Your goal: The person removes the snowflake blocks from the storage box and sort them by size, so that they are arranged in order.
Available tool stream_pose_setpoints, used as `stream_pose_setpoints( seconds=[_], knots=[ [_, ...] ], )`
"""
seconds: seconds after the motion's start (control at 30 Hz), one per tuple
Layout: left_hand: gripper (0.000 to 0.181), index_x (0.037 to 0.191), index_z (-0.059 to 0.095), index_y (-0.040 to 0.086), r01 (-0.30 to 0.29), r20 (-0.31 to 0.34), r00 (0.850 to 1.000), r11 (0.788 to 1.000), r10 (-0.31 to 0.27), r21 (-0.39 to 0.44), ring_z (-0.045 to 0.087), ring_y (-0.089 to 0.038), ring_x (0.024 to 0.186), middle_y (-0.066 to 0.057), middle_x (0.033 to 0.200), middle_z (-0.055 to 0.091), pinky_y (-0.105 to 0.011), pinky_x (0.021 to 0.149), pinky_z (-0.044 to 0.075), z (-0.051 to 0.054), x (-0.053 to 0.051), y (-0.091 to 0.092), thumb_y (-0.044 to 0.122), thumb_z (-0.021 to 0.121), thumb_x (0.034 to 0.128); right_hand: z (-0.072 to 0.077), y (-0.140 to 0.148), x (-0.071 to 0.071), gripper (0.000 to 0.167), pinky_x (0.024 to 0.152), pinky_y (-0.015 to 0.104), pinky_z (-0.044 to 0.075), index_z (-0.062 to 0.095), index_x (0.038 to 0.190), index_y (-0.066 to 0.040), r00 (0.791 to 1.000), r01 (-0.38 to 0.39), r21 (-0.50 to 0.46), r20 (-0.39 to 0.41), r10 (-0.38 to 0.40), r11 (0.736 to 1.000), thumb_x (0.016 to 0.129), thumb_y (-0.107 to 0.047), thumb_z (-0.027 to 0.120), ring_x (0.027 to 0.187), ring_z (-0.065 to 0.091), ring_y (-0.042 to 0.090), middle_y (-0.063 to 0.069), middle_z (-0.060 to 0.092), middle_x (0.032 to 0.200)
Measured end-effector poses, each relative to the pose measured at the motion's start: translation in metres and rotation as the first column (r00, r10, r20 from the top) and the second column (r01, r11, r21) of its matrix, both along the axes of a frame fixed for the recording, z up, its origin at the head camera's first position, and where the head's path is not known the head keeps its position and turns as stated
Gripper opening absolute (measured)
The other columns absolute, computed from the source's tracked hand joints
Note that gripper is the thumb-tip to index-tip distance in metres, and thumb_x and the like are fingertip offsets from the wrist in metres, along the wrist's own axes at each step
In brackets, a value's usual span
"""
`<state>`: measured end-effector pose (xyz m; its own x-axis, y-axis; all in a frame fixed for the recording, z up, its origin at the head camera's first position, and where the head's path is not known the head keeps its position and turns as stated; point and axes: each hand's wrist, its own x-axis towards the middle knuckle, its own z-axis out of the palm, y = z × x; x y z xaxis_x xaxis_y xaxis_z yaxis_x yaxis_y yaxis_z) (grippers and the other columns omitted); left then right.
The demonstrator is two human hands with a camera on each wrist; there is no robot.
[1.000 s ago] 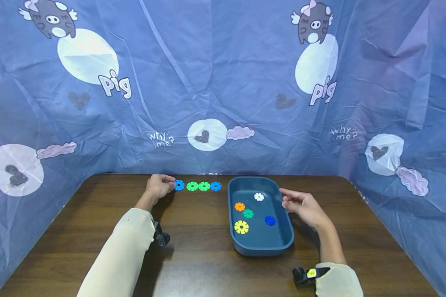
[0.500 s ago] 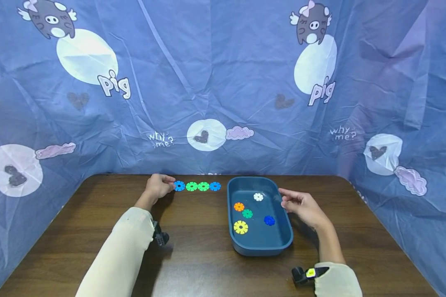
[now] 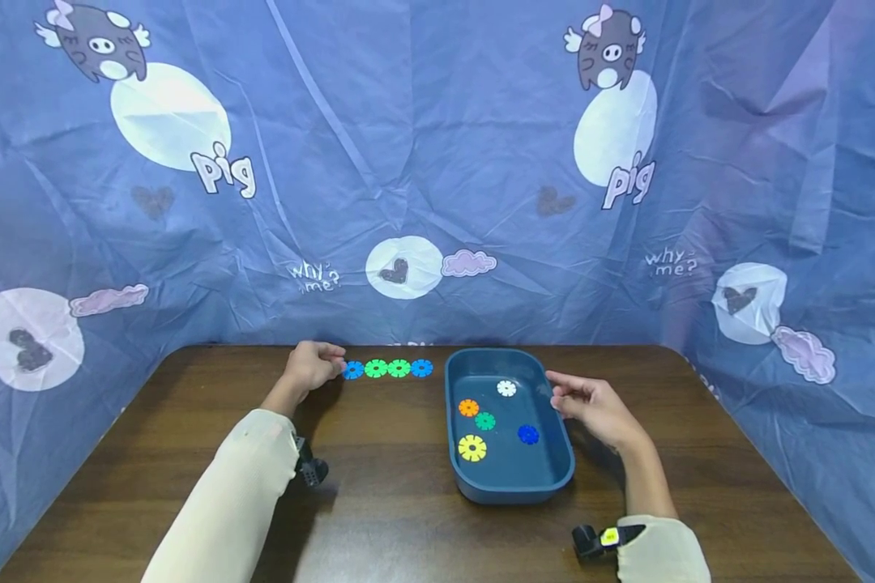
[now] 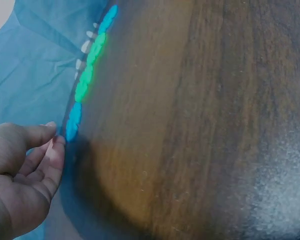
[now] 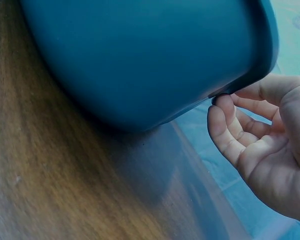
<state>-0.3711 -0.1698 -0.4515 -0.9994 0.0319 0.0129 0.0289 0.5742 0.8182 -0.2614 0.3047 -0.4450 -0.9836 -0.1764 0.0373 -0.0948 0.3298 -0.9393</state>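
Left-end blue disc (image 3: pixel 356 371) is sitting on the table (image 3: pixel 386 453) nearer its green neighbour (image 3: pixel 380 369) than before, left hand (image 3: pixel 313 365) is touching its edge, right hand (image 3: pixel 598 407) is touching the tub (image 3: pixel 512 495), fingers bending loosely

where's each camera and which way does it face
Head: on the head, facing forward and down at table and tray; shows left hand, right hand, sleeves.
Left wrist: on that wrist, facing the disc row; shows left hand.
Right wrist: on that wrist, facing tray's side; shows right hand.
Shared, head and left wrist: disc row.
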Motion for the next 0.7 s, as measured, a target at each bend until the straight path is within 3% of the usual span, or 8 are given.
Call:
stream_pose_setpoints(
  seconds=[0.17, 0.3, 0.5, 0.7],
  knots=[
    [0.03, 0.12, 0.068, -0.013, 0.067, -0.043, 0.997, 0.997, -0.066, 0.041, 0.066, -0.005, 0.078, -0.02, 0.102, 0.076, -0.014, 0.067, 0.052, 0.009, -0.002, 0.007, -0.001, 0.07, 0.0921, -0.003, 0.001, -0.001, 0.047, 0.081, 0.027, 0.059, 0.051, 0.145, 0.007, 1.0, -0.013, -0.005, -0.011, 0.013, 1.0, 0.101, -0.005, 0.062, 0.097, 0.066, 0.011, 0.029, 0.066, 0.121],
    [0.03, 0.12, 0.068, -0.013, 0.111, -0.072, 0.991, 0.994, -0.109, 0.022, 0.068, -0.008, 0.082, -0.019, 0.102, 0.076, -0.014, 0.07, 0.052, 0.018, -0.002, 0.017, 0.0, 0.071, 0.0924, -0.003, 0.001, -0.002, 0.047, 0.081, 0.027, 0.059, 0.051, 0.145, 0.007, 1.0, -0.022, -0.008, -0.015, 0.021, 1.0, 0.101, -0.006, 0.062, 0.097, 0.066, 0.011, 0.029, 0.066, 0.12],
    [0.026, 0.119, 0.072, -0.006, 0.169, -0.096, 0.98, 0.984, -0.173, -0.051, 0.072, -0.024, 0.097, -0.016, 0.104, 0.076, -0.031, 0.084, 0.057, 0.035, 0.005, 0.041, 0.003, 0.072, 0.0939, -0.003, 0.002, -0.002, 0.047, 0.082, 0.028, 0.06, 0.051, 0.146, 0.006, 1.0, -0.019, -0.001, -0.009, 0.019, 1.0, 0.102, -0.006, 0.062, 0.097, 0.066, 0.012, 0.028, 0.066, 0.12],
    [0.021, 0.112, 0.075, -0.002, 0.251, -0.138, 0.956, 0.965, -0.26, -0.083, 0.073, -0.025, 0.093, -0.013, 0.099, 0.076, -0.036, 0.085, 0.057, 0.049, 0.012, 0.068, 0.004, 0.074, 0.0925, -0.004, 0.002, -0.002, 0.048, 0.081, 0.029, 0.06, 0.051, 0.146, 0.006, 1.0, -0.016, 0.002, -0.011, 0.016, 1.0, 0.101, -0.006, 0.063, 0.096, 0.066, 0.012, 0.028, 0.067, 0.119]
  ],
)
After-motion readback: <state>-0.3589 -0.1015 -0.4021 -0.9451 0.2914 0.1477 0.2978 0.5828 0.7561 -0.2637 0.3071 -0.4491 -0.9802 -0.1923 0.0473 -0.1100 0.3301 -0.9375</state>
